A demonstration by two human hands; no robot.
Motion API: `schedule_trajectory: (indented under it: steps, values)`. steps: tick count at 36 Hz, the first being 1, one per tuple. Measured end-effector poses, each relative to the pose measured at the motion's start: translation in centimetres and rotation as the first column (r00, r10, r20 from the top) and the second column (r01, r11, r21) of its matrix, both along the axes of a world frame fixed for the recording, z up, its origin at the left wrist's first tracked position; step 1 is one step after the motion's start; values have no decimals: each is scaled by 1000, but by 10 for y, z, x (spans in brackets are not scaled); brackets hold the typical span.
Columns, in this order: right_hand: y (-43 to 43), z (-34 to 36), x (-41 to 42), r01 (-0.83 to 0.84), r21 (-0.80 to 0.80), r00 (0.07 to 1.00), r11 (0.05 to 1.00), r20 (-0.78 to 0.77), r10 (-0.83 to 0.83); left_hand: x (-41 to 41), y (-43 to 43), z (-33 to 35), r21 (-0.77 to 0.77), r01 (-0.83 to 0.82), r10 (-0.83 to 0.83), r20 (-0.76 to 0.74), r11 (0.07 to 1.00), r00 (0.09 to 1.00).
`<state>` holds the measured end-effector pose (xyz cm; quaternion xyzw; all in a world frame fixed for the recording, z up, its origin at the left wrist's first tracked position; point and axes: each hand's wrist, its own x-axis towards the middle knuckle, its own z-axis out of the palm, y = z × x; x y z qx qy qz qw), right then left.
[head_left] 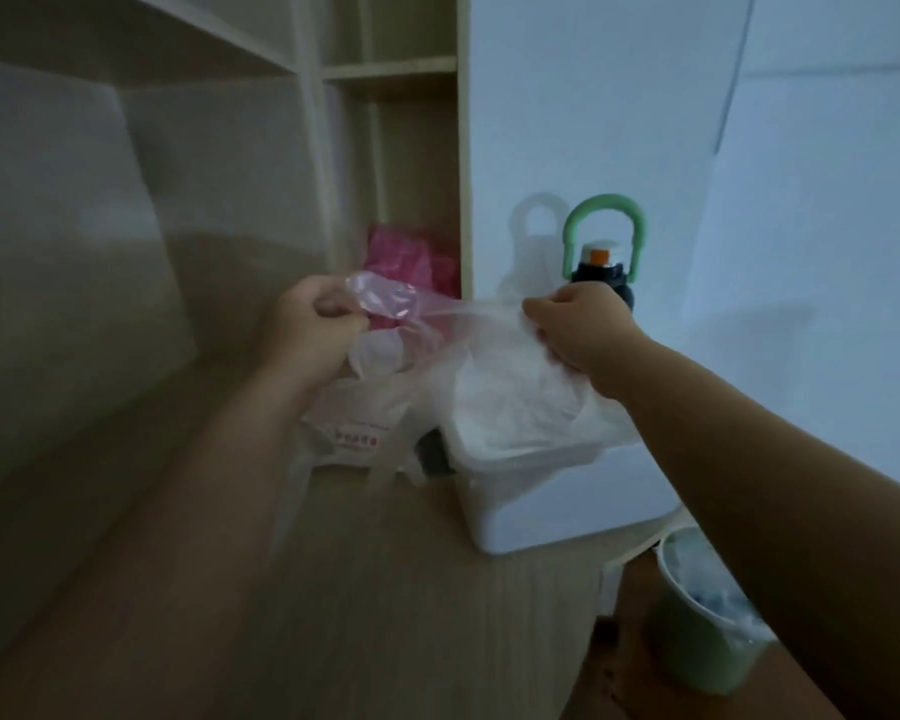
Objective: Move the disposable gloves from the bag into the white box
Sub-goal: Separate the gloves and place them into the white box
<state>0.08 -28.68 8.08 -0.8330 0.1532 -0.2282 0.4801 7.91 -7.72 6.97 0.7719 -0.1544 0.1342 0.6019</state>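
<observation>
In the head view our left hand (318,324) is curled tight round a stretched clear plastic film (385,301). Our right hand (578,330) pinches the wad of disposable gloves (510,397), which sits in the open top of the white box (541,501). The bag (354,433) lies just beside the box on the bench (333,589).

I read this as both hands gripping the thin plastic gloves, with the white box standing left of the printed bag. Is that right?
Not quite. In the head view the white box stands right of the printed bag, not left. The left hand and right hand do both grip the thin plastic gloves.
</observation>
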Motion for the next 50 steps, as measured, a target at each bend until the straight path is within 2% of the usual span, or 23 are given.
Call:
schedule_trajectory:
  steps: [2,5,7,9,11,12,14,16,20,23,24,27,30,34,38,40,42,47,50]
  values:
    - [-25,-5,2,70,-43,994,997,-79,-74,0,-18,3,157,-68,59,64,985,996]
    - [-59,-15,8,121,-170,972,978,-181,-152,-8,-45,9,264,-192,105,312,945,944]
    - [-67,-21,13,123,-269,951,955,-243,-191,-18,-52,12,284,-230,65,489,931,870]
    - [-74,-25,14,100,-369,933,924,-289,-216,-27,-62,13,310,-146,-51,546,940,836]
    - [-82,-29,16,95,-423,922,901,-304,-240,-29,-74,9,399,24,-231,481,917,846]
    - [-84,-30,16,100,-446,917,890,-306,-256,-27,-77,6,468,106,-324,416,877,850]
    - [-89,-31,14,116,-475,912,872,-296,-283,-21,-87,-2,645,204,-439,226,736,870]
    - [-92,-30,11,121,-474,927,872,-260,-270,-21,-94,-7,774,233,-436,61,589,898]
    - [-94,-21,1,48,-488,971,871,-182,-156,-25,-106,-17,870,280,-410,-100,406,906]
    - [-92,-8,-9,-146,-681,962,718,-268,-59,-22,-110,-18,938,253,-359,-157,237,920]
    - [-90,-4,-12,-232,-684,947,691,-321,0,-20,-112,-19,946,250,-340,-171,205,925]
    - [-81,-4,-12,-499,-556,820,665,-550,156,-16,-116,-24,954,257,-313,-200,155,929]
    - [-80,-21,2,-625,-503,662,597,-746,65,-14,-120,-27,963,246,-324,-200,107,924]
    - [-88,-45,20,-689,-495,541,529,-837,-78,-8,-126,-35,964,259,-311,-228,62,923]
    - [-84,-53,22,-737,-438,483,515,-874,-50,-9,-136,-42,950,309,-273,-309,-42,911]
    - [-84,-55,22,-728,-441,490,526,-870,-51,-11,-138,-41,945,322,-266,-325,-56,908]
    - [-87,-54,22,-680,-468,538,565,-841,-49,-11,-136,-36,957,290,-289,-283,-21,914]
    - [-92,-34,9,-503,-461,686,731,-728,13,-14,-113,-11,925,264,-353,-160,272,922]
    - [-81,-21,0,-447,-482,755,754,-656,28,-14,-93,-3,850,233,-339,-69,473,938]
